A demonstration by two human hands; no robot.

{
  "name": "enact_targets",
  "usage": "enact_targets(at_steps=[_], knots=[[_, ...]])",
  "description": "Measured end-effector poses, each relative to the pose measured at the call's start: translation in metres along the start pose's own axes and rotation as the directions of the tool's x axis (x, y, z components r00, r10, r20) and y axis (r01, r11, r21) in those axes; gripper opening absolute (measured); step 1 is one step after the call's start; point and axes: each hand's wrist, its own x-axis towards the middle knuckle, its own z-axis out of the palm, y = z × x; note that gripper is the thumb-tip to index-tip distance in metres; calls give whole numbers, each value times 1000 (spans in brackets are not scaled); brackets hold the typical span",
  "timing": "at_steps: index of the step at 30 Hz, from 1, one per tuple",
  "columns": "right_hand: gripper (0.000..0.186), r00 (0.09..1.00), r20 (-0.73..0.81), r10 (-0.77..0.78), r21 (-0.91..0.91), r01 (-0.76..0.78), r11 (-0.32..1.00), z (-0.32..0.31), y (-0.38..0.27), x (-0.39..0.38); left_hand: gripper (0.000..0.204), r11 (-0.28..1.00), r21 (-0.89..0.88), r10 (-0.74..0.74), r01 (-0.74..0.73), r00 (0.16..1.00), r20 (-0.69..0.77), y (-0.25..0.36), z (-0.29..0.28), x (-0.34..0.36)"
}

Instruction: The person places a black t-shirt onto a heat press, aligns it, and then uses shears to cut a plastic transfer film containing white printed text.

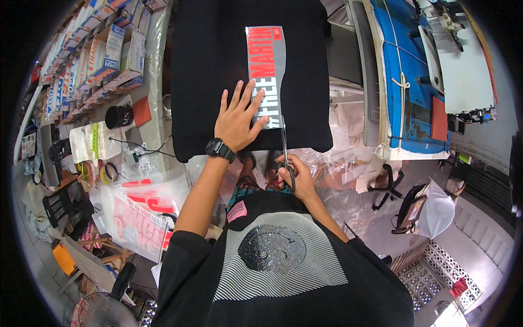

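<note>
In front of me a black cloth [210, 49] covers a raised, rounded-corner board. On it lies a long clear film strip [267, 62] printed with red and white lettering, its right edge wavy. My left hand [239, 117] rests flat with fingers spread, partly on the cloth and with fingertips on the strip's lower left side. A pair of scissors [285, 143] points away from me, its blades by the strip's lower right corner. My right hand [297, 174] grips the handles, just off the cloth's near edge. Whether the blades touch the film I cannot tell.
Stacked white-and-blue boxes [106, 52] fill the far left, with a black mug [119, 116] below. Printed film sheets [136, 210] and tape rolls [108, 173] lie at left. A blue-covered table [406, 131] stands right, with a chair base [387, 187] and a bag [411, 210] nearby.
</note>
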Motion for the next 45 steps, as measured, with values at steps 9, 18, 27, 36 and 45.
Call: enact_targets(at_steps=[9, 18, 27, 36, 45], knots=[[33, 996, -83, -37, -112, 28, 993, 10, -12, 6, 61, 1000, 15, 3, -3, 1000, -9, -1, 3, -1], [35, 996, -74, -40, -120, 31, 992, 13, -9, 1, 62, 1000, 15, -5, 5, 1000, -3, -1, 3, 0], [32, 995, -93, -44, -105, 34, 994, 11, -7, 4, 60, 1000, 6, 2, -1, 999, -36, 1, 2, 0], [29, 994, -92, -59, -151, 45, 988, 14, -12, 2, 70, 1000, 22, -12, 12, 1000, -4, -1, 4, 0], [39, 990, -103, -92, -195, 70, 978, 13, -4, -1, 87, 1000, 8, -25, 25, 1000, -16, 1, 5, 1]])
